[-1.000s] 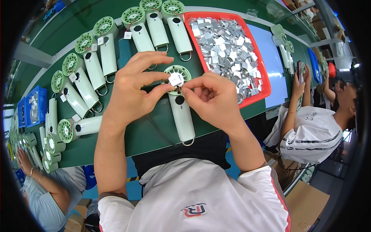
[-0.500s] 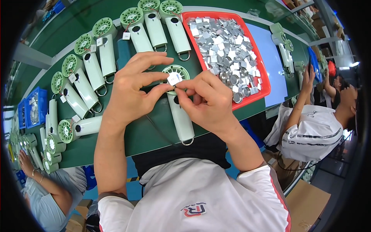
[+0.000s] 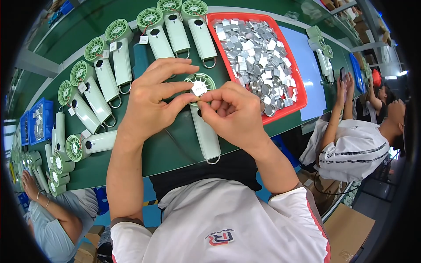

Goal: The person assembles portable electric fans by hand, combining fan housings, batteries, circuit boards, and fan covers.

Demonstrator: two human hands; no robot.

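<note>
With left hand [image 3: 151,97], framing the white square [image 3: 199,88] from its left side, thumb and forefinger apart, likely to steady it; too cramped a view to tell whether touching square or rim. With right hand [image 3: 234,116], pinching thumb and forefinger together at the square's lower edge, over the head of a fan [image 3: 205,133] laid on the table [image 3: 162,162], handle toward the body, presumably for easy reach.

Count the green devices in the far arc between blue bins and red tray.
7: four green devices left of the teal item, three right of it, excluding the sideways one. The left hand may hide others.
</note>
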